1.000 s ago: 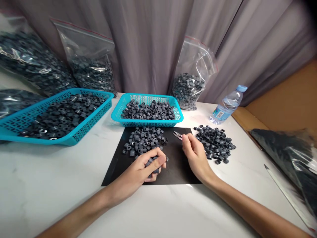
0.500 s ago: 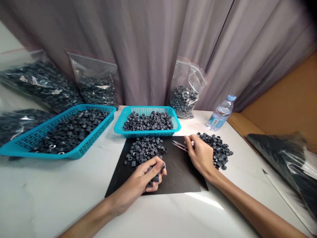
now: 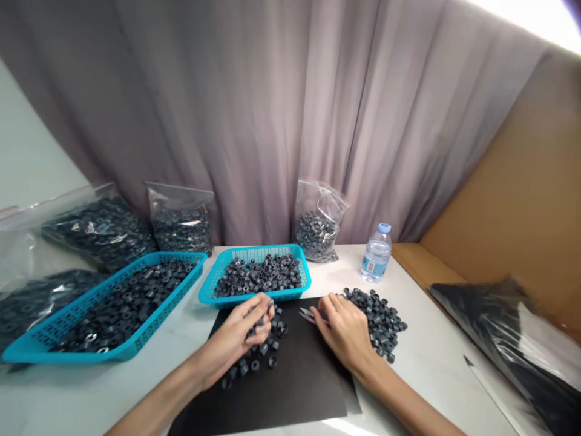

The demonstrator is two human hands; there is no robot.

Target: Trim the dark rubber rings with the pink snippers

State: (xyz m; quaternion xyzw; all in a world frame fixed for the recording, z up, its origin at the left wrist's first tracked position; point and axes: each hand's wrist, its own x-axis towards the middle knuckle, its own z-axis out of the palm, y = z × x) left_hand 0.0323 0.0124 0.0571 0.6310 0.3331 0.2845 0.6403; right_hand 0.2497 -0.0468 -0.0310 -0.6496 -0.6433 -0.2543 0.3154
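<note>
My left hand (image 3: 242, 333) is closed around several small dark grey plastic rings, seen between its fingers. It hovers over a loose pile of such rings (image 3: 256, 363) on a black mat (image 3: 308, 381), just in front of the middle turquoise basket (image 3: 254, 298). My right hand (image 3: 345, 327) is curled around a pair of thread snips (image 3: 307, 314), whose blades point left past the fingers. The handles are hidden by the hand. Right beside it, a second pile of rings (image 3: 379, 321) spreads over the white table (image 3: 411, 387).
A larger turquoise basket of rings (image 3: 136, 345) stands on the left. Clear zip bags of rings (image 3: 181, 227) lean at the back. A water bottle (image 3: 376, 254) stands back right. On the right lie a dark plastic bag (image 3: 490, 327) and a pale strip (image 3: 492, 393).
The view has tilted upward, so everything sits lower. My left hand with the rings has moved away from me, towards the middle basket. My right hand keeps the snips beside the right pile.
</note>
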